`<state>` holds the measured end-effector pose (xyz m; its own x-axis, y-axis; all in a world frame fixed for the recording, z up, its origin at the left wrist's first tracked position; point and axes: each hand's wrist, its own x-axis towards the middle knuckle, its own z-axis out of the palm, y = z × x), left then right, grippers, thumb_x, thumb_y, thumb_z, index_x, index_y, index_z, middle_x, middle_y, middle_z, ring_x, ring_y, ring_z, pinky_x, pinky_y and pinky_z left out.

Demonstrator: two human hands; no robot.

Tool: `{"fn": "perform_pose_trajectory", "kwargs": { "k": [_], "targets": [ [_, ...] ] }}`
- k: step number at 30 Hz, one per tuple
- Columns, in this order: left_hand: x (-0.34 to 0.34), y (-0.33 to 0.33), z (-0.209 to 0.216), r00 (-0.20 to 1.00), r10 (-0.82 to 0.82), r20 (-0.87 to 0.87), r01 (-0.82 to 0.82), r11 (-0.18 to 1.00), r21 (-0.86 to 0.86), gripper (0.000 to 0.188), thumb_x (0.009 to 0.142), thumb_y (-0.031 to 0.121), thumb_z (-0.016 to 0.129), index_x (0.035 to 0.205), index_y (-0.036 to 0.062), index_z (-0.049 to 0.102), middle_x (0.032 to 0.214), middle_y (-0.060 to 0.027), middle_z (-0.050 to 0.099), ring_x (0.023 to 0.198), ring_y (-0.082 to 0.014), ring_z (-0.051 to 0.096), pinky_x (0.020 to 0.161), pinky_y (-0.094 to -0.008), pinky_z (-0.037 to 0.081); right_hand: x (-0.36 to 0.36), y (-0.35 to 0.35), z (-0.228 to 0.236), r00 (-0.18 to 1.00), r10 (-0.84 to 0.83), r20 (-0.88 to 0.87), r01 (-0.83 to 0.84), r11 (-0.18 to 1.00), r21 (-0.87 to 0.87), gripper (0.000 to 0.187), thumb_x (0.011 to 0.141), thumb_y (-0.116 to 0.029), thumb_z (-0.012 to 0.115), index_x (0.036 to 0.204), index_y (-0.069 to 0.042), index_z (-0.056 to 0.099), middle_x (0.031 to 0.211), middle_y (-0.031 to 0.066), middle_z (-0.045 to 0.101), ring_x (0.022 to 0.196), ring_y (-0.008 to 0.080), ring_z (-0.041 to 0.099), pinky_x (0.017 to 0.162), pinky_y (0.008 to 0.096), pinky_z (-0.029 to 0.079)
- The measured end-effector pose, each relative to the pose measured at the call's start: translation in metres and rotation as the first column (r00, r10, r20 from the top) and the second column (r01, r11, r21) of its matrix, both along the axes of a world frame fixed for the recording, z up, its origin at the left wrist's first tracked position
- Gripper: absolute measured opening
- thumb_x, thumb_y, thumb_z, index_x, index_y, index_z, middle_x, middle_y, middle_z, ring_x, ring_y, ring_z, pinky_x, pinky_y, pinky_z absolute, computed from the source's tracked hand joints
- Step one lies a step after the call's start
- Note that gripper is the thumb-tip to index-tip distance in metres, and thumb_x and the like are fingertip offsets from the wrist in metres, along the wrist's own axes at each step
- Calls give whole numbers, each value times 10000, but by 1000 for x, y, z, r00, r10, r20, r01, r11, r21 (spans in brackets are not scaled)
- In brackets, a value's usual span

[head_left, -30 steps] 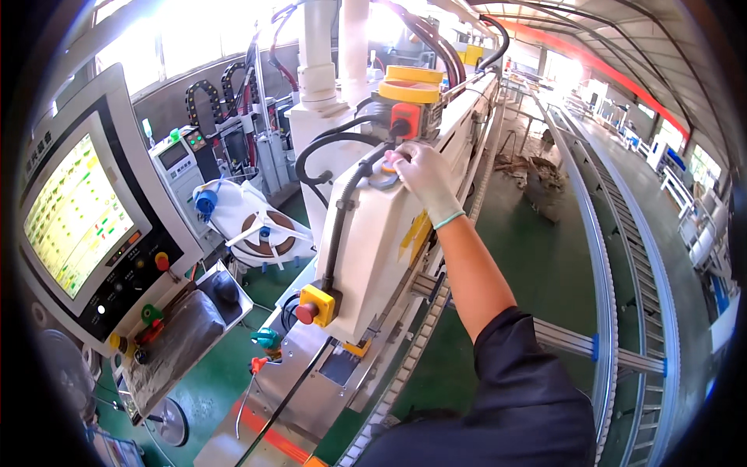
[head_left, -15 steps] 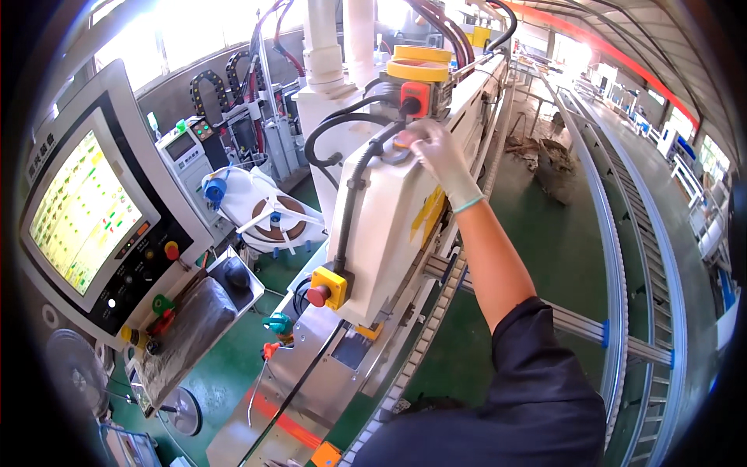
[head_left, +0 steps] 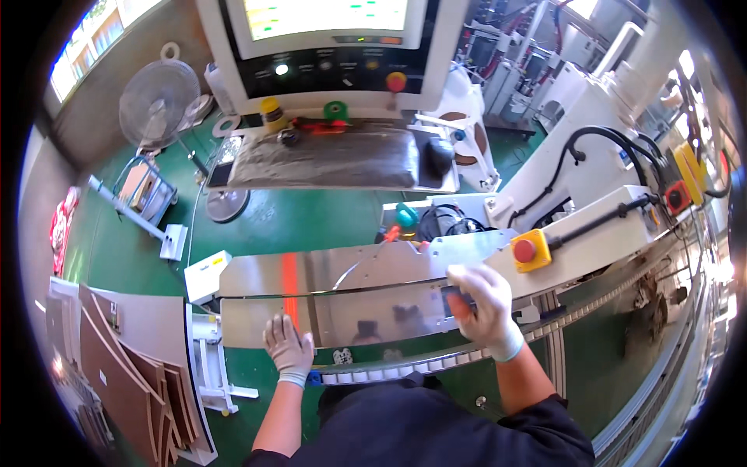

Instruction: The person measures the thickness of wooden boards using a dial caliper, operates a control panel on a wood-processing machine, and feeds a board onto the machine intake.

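My left hand (head_left: 289, 347), in a pale glove, lies with its fingers stretched out over the front edge of a long metal bed (head_left: 366, 319), beside an orange stripe (head_left: 290, 288). My right hand (head_left: 489, 311), gloved too, is above the bed's right end. Its fingers are bent, with a gap between them and the thumb, and nothing shows in it. Just up and right of this hand is a red push button on a yellow box (head_left: 527, 250), fixed to the end of the white machine arm (head_left: 599, 233). A dark square patch (head_left: 453, 302) on the bed is partly hidden behind my right hand.
A control panel (head_left: 327, 74) with a lit screen rises ahead, above a shelf covered in grey film (head_left: 327, 158). Brown boards (head_left: 117, 366) are stacked at the left. A standing fan (head_left: 159, 101) is at far left. A toothed rail (head_left: 420, 367) runs along the near side.
My view has swung left and down toward the metal bed. My right hand has left the red control on top of the machine arm. My left hand has come into view.
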<state>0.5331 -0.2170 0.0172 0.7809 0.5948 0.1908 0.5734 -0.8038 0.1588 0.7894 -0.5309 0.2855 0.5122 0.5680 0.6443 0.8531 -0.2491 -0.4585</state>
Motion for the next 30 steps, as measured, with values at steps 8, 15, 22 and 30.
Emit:
{"fn": "perform_pose_trajectory", "kwargs": {
  "k": [8,15,22,30],
  "targets": [
    [2,75,27,957,-144,254,213,939,-271,311,907,294,709,1156,109,725,1210,-108,699,1159,-356,637,997,-526,499,73,93,-66,824,-61,-563,137,986,95,355,1007,-89,651,1342,29,641,1220,82,668,1084,145,631,974,303,512],
    [21,165,58,823,139,551,219,817,-533,166,971,108,616,1022,22,748,939,-162,737,885,-343,722,804,-426,567,147,103,-105,818,-282,-501,406,901,156,337,1008,-44,628,1336,35,636,1232,116,686,1135,196,654,1028,326,497],
    [72,200,50,970,-130,208,152,984,-95,524,923,348,681,1355,61,607,1430,-186,604,1371,-416,517,1172,-556,372,74,112,-177,763,-196,-616,438,857,271,249,1042,-36,594,1277,-6,669,1042,21,667,851,106,584,761,256,490],
    [80,189,44,982,-162,97,168,984,-61,550,890,281,660,1363,4,614,1504,-224,568,1443,-421,471,1230,-534,340,-131,116,-225,962,-199,-188,38,779,-626,649,923,-342,734,1511,-158,529,1594,142,485,1504,339,425,1235,516,329]
  ]
}}
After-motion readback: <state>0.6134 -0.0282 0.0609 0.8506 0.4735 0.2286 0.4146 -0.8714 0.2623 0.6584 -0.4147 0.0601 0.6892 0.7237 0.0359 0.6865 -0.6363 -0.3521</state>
